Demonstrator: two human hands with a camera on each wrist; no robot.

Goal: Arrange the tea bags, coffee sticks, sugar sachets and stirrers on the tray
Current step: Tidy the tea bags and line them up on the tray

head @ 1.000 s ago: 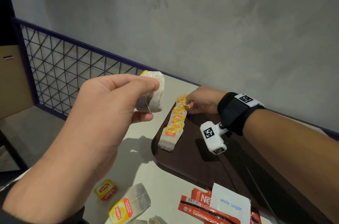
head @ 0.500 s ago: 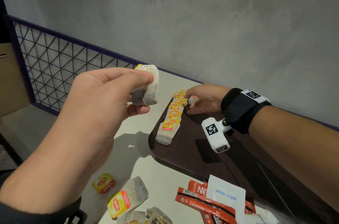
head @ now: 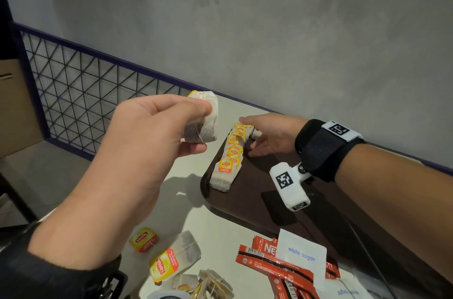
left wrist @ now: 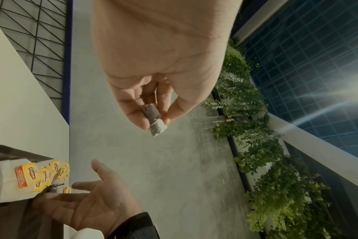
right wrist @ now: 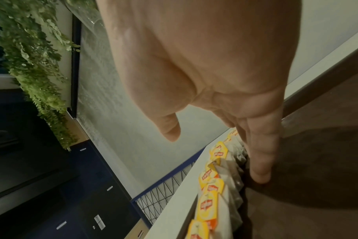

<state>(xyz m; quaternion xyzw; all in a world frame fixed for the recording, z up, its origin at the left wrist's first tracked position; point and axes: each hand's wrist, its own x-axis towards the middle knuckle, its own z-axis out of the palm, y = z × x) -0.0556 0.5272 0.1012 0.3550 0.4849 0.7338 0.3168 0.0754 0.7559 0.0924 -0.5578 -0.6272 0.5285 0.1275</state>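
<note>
The head view looks forward and down from above the near edge of the tray (head: 247, 205), toward the grey wall behind it. The left wrist view, rolled sideways, looks along the palm from above and left of the tray (left wrist: 14, 152), seemingly toward that wall. The right wrist view sits close over the tray (right wrist: 317, 186). All three share the tray's far left corner.

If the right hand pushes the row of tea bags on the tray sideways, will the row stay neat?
Probably not. The row of tea bags is soft paper pouches, overlapped and loose, so they would likely slide apart on the smooth tray. Their light tags may flip. The open right hand should nudge gently.
</note>
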